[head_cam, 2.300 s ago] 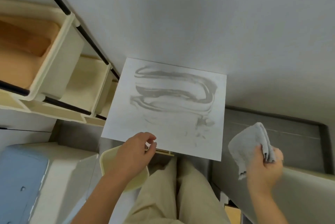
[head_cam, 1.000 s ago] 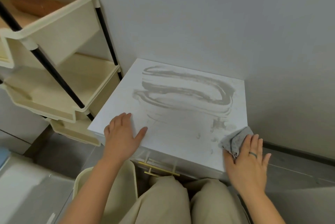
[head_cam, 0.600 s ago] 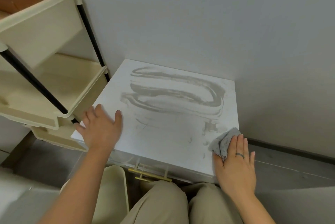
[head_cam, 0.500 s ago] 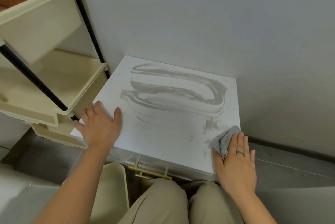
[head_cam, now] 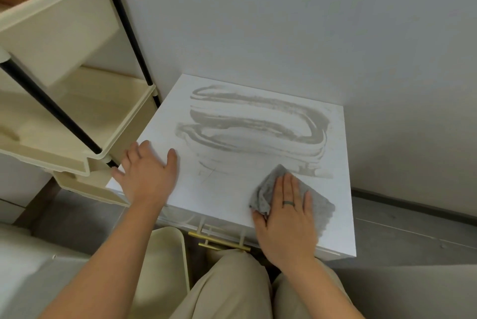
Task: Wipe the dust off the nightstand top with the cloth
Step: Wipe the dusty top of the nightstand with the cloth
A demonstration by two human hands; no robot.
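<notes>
So I'm looking down at the nightstand top (head_cam: 258, 189), a flat white square slab with a matte finish, pushed into the corner against a plain grey wall (head_cam: 284, 22). The back half has wide grey-brown dust smears (head_cam: 253, 125) looping across it like brush strokes, and the front strip looks mostly clean white. The cloth (head_cam: 317, 205) is a soft grey rag, kinda fuzzy and crumpled, lying on the front right part of the top with a peak of it poking up past the fingertips.

My right hand (head_cam: 286, 220) is flat on top of the cloth, palm down, fingers straight and close together, pressing it onto the surface rather than pinching it. There's a dark ring (head_cam: 288, 204) on one finger. My left hand (head_cam: 148, 174) is spread open on the front left corner of the top, fingers apart, holding nothing.

A brass bar handle (head_cam: 219, 241) sits under the front edge. To the left is a cream plastic shelf rack (head_cam: 77, 125) with black poles.
</notes>
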